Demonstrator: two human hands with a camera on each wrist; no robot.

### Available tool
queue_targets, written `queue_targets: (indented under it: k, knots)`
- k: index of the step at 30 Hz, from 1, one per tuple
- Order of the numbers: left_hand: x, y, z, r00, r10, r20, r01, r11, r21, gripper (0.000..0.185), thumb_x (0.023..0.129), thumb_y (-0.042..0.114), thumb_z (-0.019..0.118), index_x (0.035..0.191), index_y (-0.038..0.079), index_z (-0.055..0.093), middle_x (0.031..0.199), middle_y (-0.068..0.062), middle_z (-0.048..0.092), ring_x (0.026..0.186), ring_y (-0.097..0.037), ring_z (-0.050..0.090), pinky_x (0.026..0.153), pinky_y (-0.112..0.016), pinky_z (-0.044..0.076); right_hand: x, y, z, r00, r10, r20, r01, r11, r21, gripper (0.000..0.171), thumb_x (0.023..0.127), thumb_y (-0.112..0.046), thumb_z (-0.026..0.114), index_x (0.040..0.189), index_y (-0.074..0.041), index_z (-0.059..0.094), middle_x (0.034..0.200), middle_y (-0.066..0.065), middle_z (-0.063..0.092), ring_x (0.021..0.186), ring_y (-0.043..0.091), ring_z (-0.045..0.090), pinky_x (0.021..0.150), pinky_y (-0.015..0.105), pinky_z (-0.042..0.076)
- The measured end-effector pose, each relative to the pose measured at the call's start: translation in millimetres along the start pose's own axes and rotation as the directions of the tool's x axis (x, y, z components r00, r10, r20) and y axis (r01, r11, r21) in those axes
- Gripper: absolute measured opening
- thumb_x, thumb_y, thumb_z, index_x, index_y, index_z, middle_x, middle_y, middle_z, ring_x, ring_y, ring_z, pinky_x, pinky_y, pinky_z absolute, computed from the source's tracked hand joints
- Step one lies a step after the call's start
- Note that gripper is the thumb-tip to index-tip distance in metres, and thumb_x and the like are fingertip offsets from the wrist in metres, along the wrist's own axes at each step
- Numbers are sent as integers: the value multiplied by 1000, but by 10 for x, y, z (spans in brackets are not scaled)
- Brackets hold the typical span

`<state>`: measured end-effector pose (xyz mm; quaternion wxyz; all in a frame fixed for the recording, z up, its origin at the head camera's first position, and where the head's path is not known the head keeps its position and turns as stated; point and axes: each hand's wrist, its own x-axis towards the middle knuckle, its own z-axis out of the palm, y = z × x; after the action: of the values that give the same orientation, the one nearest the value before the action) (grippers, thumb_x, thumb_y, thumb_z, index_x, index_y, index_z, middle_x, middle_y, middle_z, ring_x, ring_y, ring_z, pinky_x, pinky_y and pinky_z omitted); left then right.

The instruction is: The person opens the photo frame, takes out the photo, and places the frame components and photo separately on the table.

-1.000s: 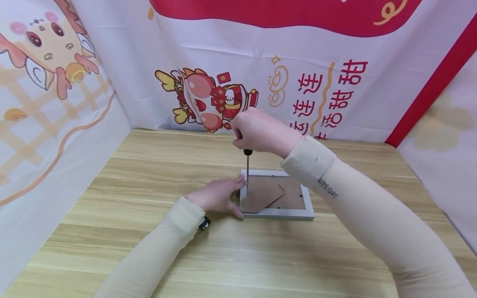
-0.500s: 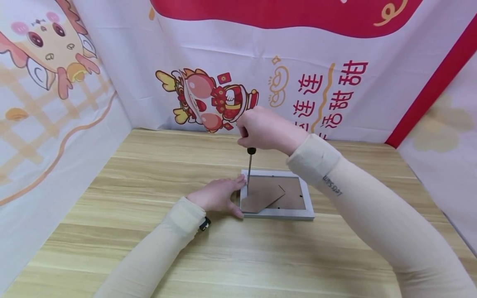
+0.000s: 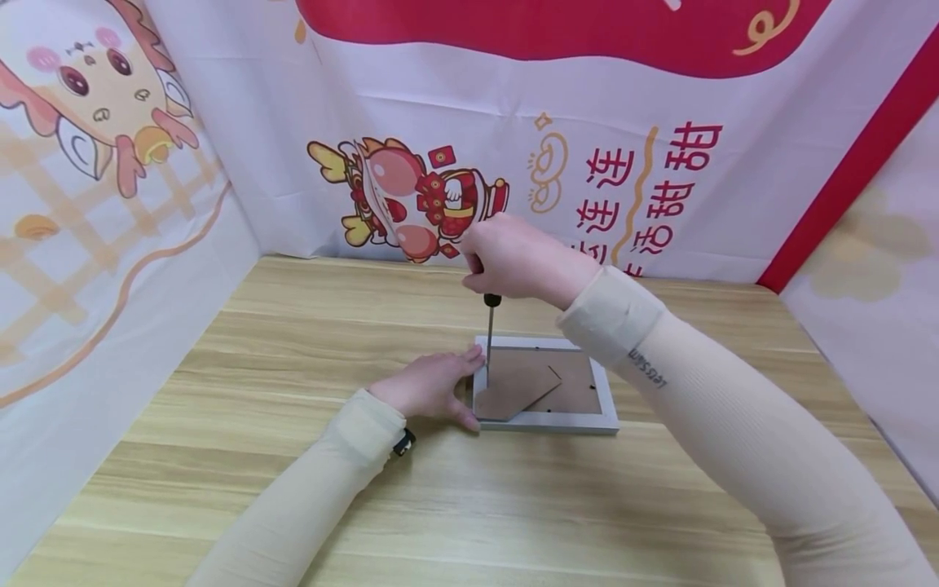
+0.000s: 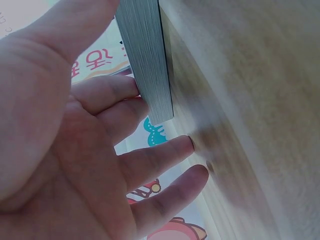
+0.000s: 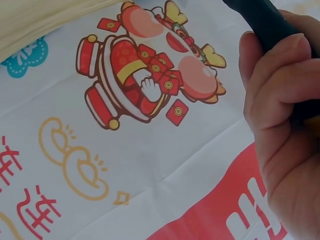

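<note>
A picture frame (image 3: 565, 421) with a silver-grey border lies face down on the wooden table. Its brown backing board (image 3: 575, 385) faces up, with a flat easel stand (image 3: 509, 393) on it. My left hand (image 3: 429, 387) rests at the frame's left end, thumb by the near corner and fingers along the edge; the left wrist view has the fingertips at the brushed side (image 4: 145, 60). My right hand (image 3: 524, 257) grips a screwdriver (image 3: 490, 334) by its dark handle (image 5: 265, 22). The shaft points down, its tip at the inner left edge of the frame.
The wood-grain table (image 3: 315, 326) extends around the frame. A printed white cloth (image 3: 440, 90) with a cartoon dragon hangs behind it, and another patterned cloth (image 3: 110, 220) stands on the left.
The right hand shifts slightly right and up, then back left and down, and the screwdriver's tilt changes a little with it. The left hand and the frame stay in place.
</note>
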<state>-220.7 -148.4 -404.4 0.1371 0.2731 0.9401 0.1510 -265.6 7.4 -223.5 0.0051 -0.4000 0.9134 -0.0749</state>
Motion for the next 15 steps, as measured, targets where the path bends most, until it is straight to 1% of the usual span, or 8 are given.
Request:
queue_targets:
  k: [4, 8, 15]
  knots:
    - [-2, 5, -4, 1000, 5, 0, -5, 1000, 0, 106, 72, 50, 85, 153, 6, 33, 160, -10, 24, 141, -31, 35, 114, -42, 31, -18, 49, 5, 1000, 7, -4, -7, 1000, 10, 27, 89, -21, 75, 67, -11, 61, 64, 2, 59, 60, 17, 57, 58, 28, 48]
    - [-1, 12, -9, 1000, -3, 8, 3, 1000, 2, 107, 72, 51, 85, 154, 7, 31, 160, -9, 22, 142, -31, 34, 114, -41, 30, -38, 84, 6, 1000, 20, -6, -20, 1000, 24, 27, 89, -21, 75, 68, -11, 62, 64, 2, 60, 60, 17, 56, 57, 28, 47]
    - [-2, 14, -13, 1000, 7, 2, -7, 1000, 3, 106, 72, 50, 85, 153, 5, 33, 160, -10, 25, 141, -32, 35, 114, -43, 32, -34, 78, -1, 1000, 28, -4, -28, 999, 16, 27, 89, -21, 74, 67, -11, 62, 63, 2, 59, 60, 17, 56, 58, 29, 47]
